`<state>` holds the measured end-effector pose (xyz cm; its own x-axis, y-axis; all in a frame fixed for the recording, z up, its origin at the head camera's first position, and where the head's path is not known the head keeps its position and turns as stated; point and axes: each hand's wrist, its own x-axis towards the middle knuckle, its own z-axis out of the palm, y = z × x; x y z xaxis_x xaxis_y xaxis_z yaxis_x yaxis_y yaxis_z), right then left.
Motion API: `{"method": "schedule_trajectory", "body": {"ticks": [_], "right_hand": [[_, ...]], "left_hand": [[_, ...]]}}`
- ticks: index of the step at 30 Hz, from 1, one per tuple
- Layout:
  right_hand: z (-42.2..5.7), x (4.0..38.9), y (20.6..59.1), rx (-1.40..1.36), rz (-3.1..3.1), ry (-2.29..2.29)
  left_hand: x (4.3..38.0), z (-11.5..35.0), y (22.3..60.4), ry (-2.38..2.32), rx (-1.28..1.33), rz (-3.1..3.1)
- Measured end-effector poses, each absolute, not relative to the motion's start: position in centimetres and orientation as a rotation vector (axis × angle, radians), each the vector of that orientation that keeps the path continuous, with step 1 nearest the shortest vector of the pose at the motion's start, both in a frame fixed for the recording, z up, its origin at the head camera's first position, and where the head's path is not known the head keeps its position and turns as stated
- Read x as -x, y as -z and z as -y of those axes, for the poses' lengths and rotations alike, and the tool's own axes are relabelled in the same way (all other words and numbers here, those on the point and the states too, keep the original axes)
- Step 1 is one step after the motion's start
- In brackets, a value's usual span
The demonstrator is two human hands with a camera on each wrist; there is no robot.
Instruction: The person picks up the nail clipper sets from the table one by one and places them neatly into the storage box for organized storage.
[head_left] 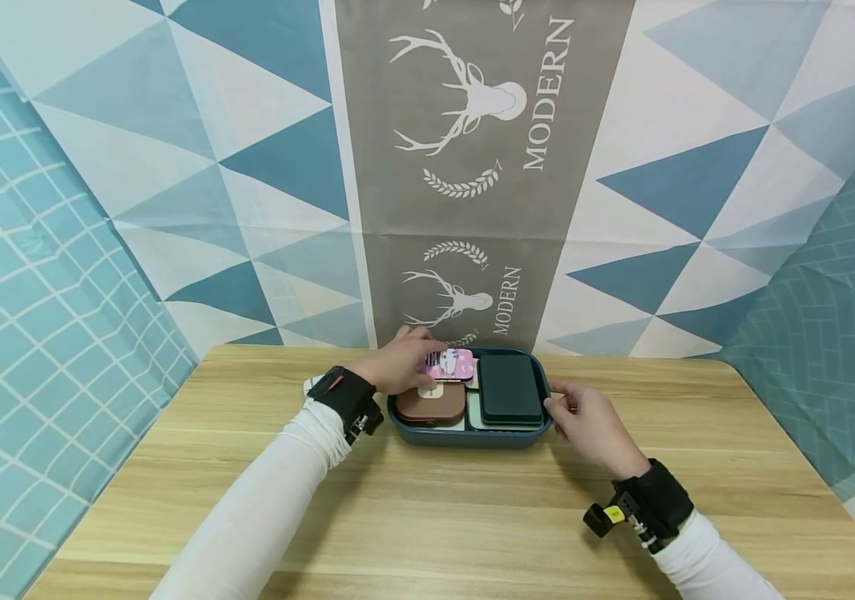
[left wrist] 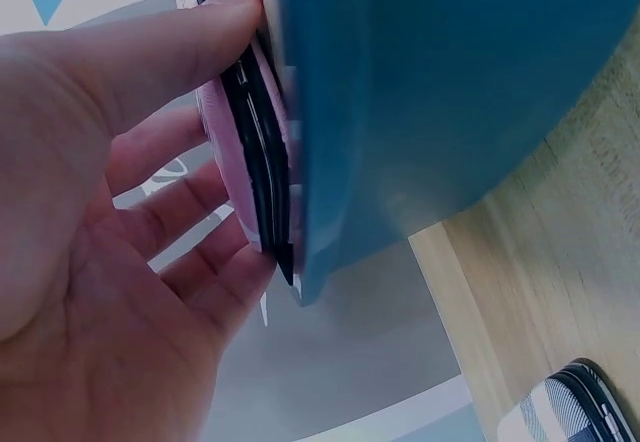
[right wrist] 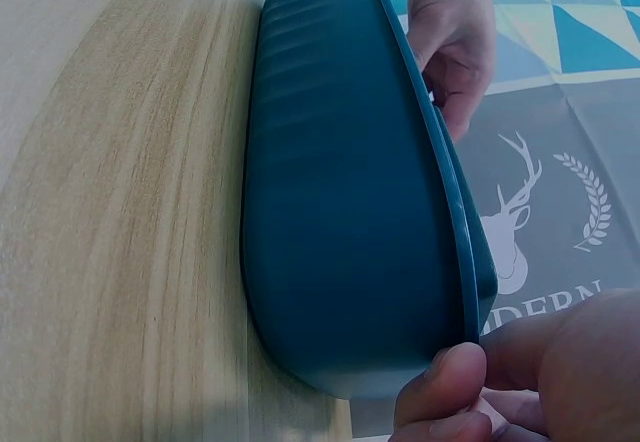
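Note:
A dark blue basket (head_left: 442,437) stands on the table against the patterned backdrop. At its back left, my left hand (head_left: 397,363) grips a small pink case (head_left: 459,363) with a cartoon print. In the left wrist view, its black zipper (left wrist: 262,132) runs between thumb and fingers, right at the basket's rim. My right hand (head_left: 588,421) pinches the right rim, thumb outside, as the right wrist view shows. Inside the basket lie a brown case (head_left: 427,407) at front left and a dark green box (head_left: 508,389) on the right, over paler things mostly hidden beneath.
A small striped zippered case (left wrist: 560,412) lies on the wooden table (head_left: 427,517) left of the basket, partly behind my left wrist in the head view. The fabric backdrop (head_left: 472,200) rises right behind the table's back edge.

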<state>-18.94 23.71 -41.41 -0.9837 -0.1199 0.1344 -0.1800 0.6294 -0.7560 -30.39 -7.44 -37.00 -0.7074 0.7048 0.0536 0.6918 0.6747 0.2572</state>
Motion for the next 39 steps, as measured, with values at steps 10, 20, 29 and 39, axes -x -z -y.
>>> {"method": "schedule_trajectory", "body": {"ticks": [10,20,29,39], "right_hand": [[-23.8,19.03,41.54,-0.27,2.761,-1.303],[-23.79,19.03,41.42,-0.25,2.771,-1.304],[-23.72,19.02,41.37,-0.255,2.769,-1.31],[-23.69,18.96,41.44,-0.257,2.766,-1.31]], "left_hand": [[30.23,7.44,36.91,-0.422,-1.16,-2.834],[30.32,7.4,37.1,-0.417,-1.151,-2.841],[30.2,7.42,36.99,-0.423,-1.153,-2.838],[30.14,7.4,36.92,-0.417,-1.154,-2.833]]}}
